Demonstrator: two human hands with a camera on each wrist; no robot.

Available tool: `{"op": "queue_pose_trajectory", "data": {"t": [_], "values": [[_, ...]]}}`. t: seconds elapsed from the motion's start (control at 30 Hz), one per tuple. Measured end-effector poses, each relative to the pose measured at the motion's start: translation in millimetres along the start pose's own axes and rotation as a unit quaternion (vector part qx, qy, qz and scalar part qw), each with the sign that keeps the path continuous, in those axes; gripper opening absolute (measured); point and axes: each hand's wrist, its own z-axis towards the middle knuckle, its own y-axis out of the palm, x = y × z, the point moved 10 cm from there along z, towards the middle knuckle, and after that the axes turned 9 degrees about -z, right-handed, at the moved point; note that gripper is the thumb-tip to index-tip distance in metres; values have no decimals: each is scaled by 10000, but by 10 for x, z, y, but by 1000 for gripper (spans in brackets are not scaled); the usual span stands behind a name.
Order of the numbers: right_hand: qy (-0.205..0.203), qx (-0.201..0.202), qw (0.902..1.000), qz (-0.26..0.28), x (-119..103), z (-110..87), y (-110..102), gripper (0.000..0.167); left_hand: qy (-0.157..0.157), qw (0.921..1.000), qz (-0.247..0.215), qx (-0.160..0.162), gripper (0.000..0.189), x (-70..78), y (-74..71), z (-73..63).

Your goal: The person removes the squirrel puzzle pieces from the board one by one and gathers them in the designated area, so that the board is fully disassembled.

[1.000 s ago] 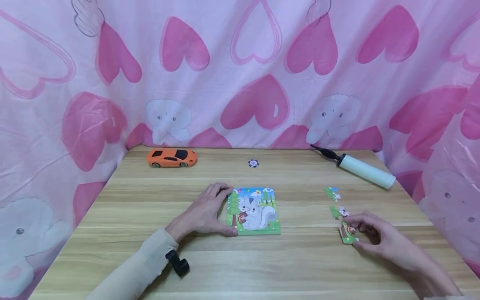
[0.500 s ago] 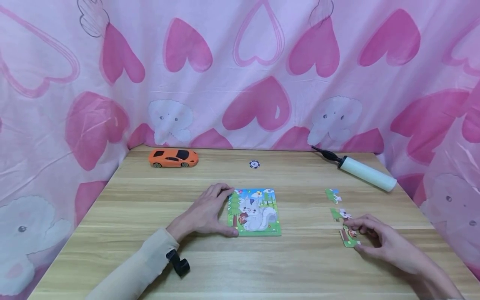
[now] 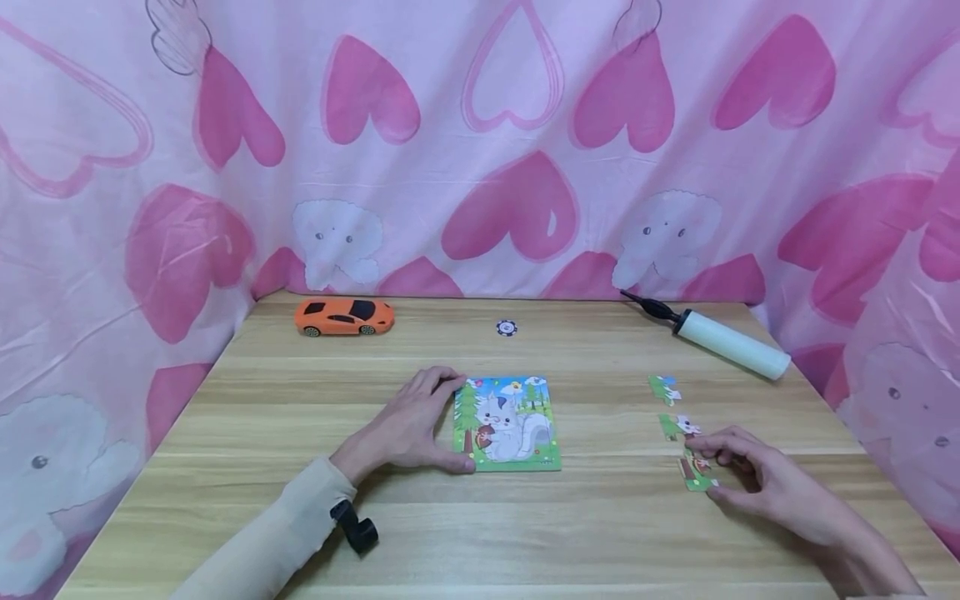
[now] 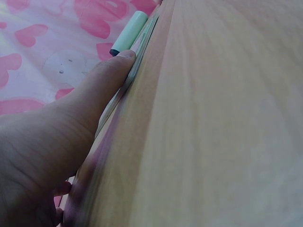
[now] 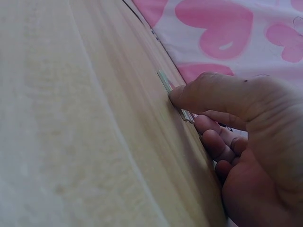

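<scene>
In the head view, a square jigsaw puzzle (image 3: 517, 437) with a white squirrel picture lies in the middle of the table. My left hand (image 3: 405, 425) rests along its left side, the thumb on the lower left corner and the fingertips at the upper left corner. In the left wrist view the thumb (image 4: 106, 78) lies straight against the board's edge. To the right, my right hand (image 3: 765, 479) pinches a puzzle piece (image 3: 699, 482) by its upper and lower ends, down at the tabletop. Just beyond it lie a second puzzle piece (image 3: 678, 426) and a third puzzle piece (image 3: 664, 388), in a column.
An orange toy car (image 3: 343, 317) stands at the back left of the wooden table (image 3: 525, 533). A round chip (image 3: 507, 327) lies at the back middle, and a hand pump (image 3: 731, 343) at the back right. A pink heart-print curtain (image 3: 420, 183) hangs around the table.
The puzzle piece under my right hand, slightly tilted a second ago, has come down flat below the other two. My left hand and the squirrel puzzle have stayed in place.
</scene>
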Motion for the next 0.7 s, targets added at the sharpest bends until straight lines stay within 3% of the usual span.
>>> {"op": "queue_pose_trajectory", "data": {"t": [0.4, 0.53, 0.7], "values": [[282, 321, 9984, 375, 37, 46, -56, 53, 22, 10000, -17, -17, 139, 18, -2, 11], [342, 636, 9973, 127, -29, 198, -167, 52, 12, 10000, 21, -23, 139, 14, -2, 10], [212, 1057, 9941, -85, -241, 530, -298, 51, -3, 10000, 45, -54, 140, 6, 1, 5]]}}
